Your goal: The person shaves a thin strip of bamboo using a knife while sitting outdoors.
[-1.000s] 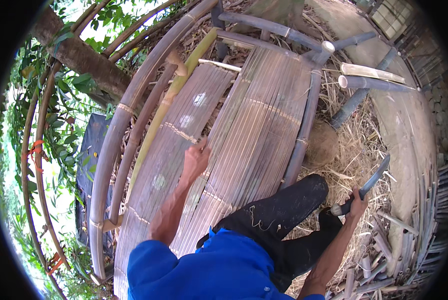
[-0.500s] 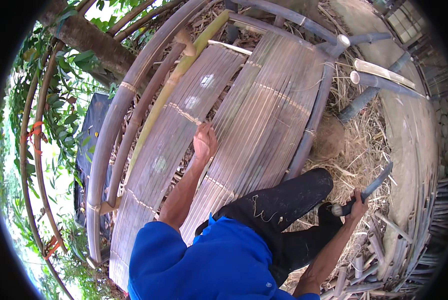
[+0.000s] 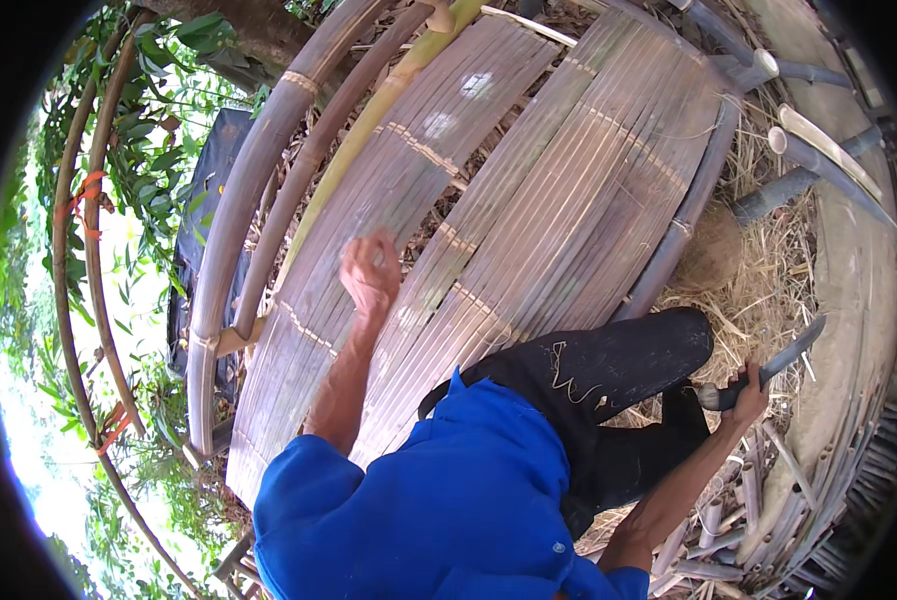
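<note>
My right hand is wrapped round the dark handle of a machete, beside my knee. Its grey blade points up and to the right, over dry straw. My left hand is raised over the left side of a bench of split bamboo slats. Its fingers look bent and are smeared by motion, so I cannot make out whether anything is in them. Pale lashing crosses the slats beyond that hand. A gap with dry leaves runs between the two slat panels.
Thick bamboo rails curve along the left side, with a yellow-green pole inside them. On the right lie cut bamboo poles, straw and bamboo offcuts. A round brown object rests against the bench's right edge.
My left hand has left the lashing by the gap and come nearer to me, further left over the slats. The machete stays in my right hand. The whole view has shifted.
</note>
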{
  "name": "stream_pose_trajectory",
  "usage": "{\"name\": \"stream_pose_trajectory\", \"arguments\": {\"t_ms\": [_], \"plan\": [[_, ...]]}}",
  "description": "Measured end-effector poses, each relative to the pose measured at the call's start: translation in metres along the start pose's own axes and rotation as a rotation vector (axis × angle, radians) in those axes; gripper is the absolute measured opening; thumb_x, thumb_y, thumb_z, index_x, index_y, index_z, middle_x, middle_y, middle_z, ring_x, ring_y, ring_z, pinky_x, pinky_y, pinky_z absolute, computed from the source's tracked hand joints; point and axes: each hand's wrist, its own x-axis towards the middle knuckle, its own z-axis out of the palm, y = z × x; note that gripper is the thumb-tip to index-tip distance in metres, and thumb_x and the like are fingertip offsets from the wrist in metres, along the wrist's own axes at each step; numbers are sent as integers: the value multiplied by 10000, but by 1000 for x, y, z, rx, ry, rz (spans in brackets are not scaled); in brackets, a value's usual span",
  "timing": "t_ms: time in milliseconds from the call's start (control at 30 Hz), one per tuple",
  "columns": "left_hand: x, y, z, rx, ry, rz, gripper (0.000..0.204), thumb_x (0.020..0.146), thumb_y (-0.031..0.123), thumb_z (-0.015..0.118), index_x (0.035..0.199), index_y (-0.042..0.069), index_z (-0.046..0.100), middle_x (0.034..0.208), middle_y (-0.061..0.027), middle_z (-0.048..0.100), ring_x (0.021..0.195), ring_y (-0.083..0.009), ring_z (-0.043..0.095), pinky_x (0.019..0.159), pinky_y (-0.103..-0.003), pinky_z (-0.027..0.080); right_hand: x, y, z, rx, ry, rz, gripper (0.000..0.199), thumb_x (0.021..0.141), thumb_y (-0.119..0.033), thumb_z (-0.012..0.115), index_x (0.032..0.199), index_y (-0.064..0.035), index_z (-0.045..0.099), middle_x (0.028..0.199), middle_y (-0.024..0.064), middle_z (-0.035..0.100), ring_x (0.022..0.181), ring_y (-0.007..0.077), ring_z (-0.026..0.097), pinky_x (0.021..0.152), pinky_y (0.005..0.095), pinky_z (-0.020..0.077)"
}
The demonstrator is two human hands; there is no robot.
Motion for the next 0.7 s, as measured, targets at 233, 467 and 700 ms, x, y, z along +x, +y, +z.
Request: {"name": "stream_pose_trajectory", "arguments": {"t_ms": [233,467,700], "plan": [[80,-81,-19,315,74,73,399,883,134,626,1266,22,635,1077,-229,674,991,-423,662,865,-529,531,1,-5,14,6,-41,-18,177,973,-148,691,1101,-36,645,907,28,680,704,76,596,526,222,474],[78,-156,-21,418,-306,-171,337,966,301,559,1171,42,627,1049,-280,685,950,-472,679,808,-574,539,-14,-7,14,59,-53,-47,201,951,-161,724,1056,-17,631,878,57,653,702,107,594,521,237,491],[82,-139,-36,553,-37,55,219,994,204,542,1153,55,566,996,-280,682,897,-466,684,752,-592,528,-16,-8,13,-30,-8,-12,228,915,-219,753,1025,-57,637,762,30,626,556,116,561,465,243,456]]}}
